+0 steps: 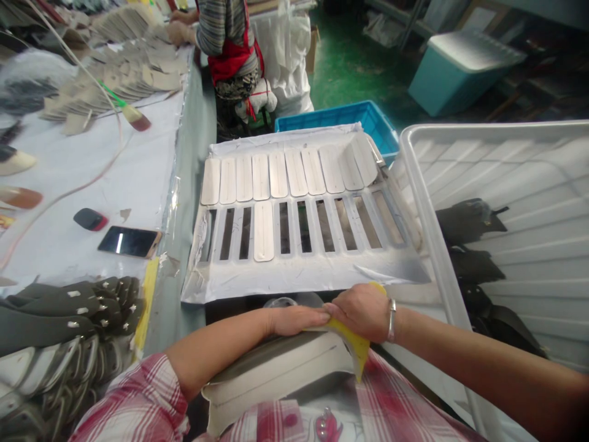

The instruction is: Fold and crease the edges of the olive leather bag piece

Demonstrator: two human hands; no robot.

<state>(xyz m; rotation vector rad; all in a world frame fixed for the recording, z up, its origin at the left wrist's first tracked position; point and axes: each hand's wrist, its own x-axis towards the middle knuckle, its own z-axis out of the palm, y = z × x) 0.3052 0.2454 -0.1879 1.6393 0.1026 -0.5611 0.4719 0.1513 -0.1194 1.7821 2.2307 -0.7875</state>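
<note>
White-covered table (pixel 138 190): smartphone (pixel 124 241) near right edge. Left hand (pixel 297 320): fingers over line-marked beige panel (pixel 280 372), grip uncertain. Right hand (pixel 363 308): fingers clenched on yellow sheet (pixel 358 345).

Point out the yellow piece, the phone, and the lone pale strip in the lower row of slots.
Yellow piece (pixel 360 348): head view, on the exposed part near its lower corner.
Phone (pixel 129 241): head view, middle of its dark screen.
Lone pale strip (pixel 264 232): head view, middle of its face.
</note>
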